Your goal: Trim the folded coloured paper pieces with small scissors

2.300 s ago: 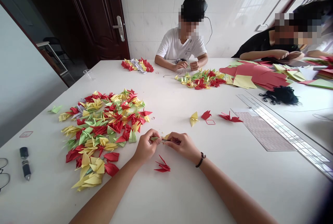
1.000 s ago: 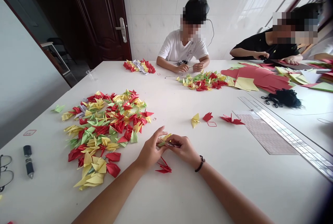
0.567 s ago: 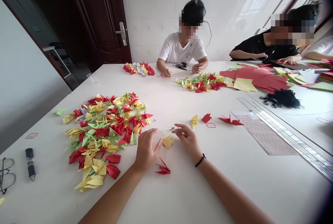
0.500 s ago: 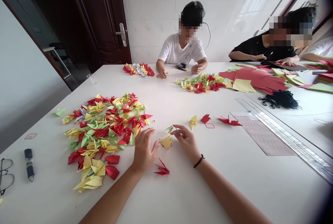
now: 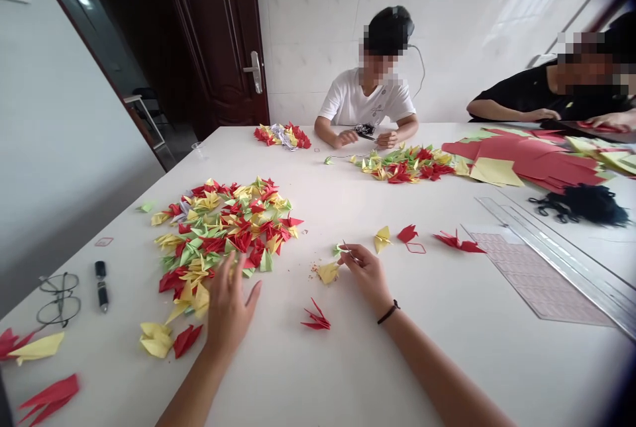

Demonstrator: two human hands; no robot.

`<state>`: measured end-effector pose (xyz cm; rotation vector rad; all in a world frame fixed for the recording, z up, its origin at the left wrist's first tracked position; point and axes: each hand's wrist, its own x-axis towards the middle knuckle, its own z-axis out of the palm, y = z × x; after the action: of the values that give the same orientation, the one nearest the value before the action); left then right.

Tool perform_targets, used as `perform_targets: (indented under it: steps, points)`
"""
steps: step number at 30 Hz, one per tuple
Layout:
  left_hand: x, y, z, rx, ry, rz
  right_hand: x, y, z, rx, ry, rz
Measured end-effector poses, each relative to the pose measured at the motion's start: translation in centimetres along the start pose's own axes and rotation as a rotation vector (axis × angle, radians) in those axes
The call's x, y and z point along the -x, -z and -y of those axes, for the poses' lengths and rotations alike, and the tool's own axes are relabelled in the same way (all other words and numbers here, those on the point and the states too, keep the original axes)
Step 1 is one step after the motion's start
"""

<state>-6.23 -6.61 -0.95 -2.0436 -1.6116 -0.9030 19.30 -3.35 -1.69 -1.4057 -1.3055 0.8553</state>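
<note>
My left hand (image 5: 229, 304) is open with fingers spread, hovering at the near edge of a big pile of red, yellow and green folded paper pieces (image 5: 223, 232). My right hand (image 5: 365, 271) rests on the white table (image 5: 348, 374), its fingertips pinched on a thin needle-like tool beside a small green folded piece (image 5: 340, 249). A yellow folded piece (image 5: 328, 273) lies between my hands, with small crumbs next to it. A red paper crane (image 5: 315, 318) lies near my right wrist.
Loose yellow (image 5: 382, 239) and red (image 5: 407, 234) pieces and a red crane (image 5: 460, 241) lie to the right, beside a clear ruler (image 5: 556, 255). Glasses (image 5: 59, 301) and a small black object (image 5: 101, 286) sit far left. Two people work across the table with paper sheets (image 5: 521, 159).
My hands separated and set the yellow piece down. My left hand moved left to the big pile. My right hand kept the thin tool. The view shifted left.
</note>
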Motion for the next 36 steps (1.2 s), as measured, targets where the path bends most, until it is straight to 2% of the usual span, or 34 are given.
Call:
perform_targets:
  steps: [2,4,5,7,10,12,15,17,21,26,31,36]
  points:
    - [0.0,0.8,-0.7,0.046,-0.183,0.016,0.0,0.0,0.0,0.0,0.003,0.0]
    - [0.3,2.1,-1.5,-0.025,-0.189,-0.019,0.1,0.1,0.0,0.009,-0.001,-0.001]
    - [0.7,2.9,-1.8,-0.082,-0.121,-0.044,0.1,0.1,0.0,0.013,-0.004,-0.002]
    - [1.8,4.5,-1.7,-0.205,0.102,-0.099,0.0,0.1,-0.1,0.02,-0.006,-0.002]
    - [4.2,6.0,0.0,-0.343,0.379,-0.136,0.0,0.1,-0.3,0.017,0.012,0.003]
    - [5.6,6.3,1.7,-0.369,0.466,-0.015,-0.1,0.1,-0.5,0.021,0.021,0.005]
    - [6.6,5.7,3.3,-0.303,0.406,0.202,0.0,0.2,-0.6,0.031,0.018,-0.005]
    - [6.6,5.0,3.4,-0.251,0.309,0.234,0.0,0.2,-0.5,0.044,0.013,-0.012]
    - [5.7,3.8,1.3,-0.251,0.13,0.208,0.1,0.2,-0.3,0.064,0.022,-0.005]
    - [3.6,2.1,-1.0,-0.244,0.02,0.173,0.2,0.3,-0.2,0.07,0.036,0.008]
    - [1.5,0.3,-1.0,-0.227,0.064,0.137,0.1,0.3,-0.2,0.059,0.04,0.011]
    - [1.7,0.4,-0.6,-0.185,0.107,0.067,0.1,0.2,-0.1,0.057,0.014,0.027]
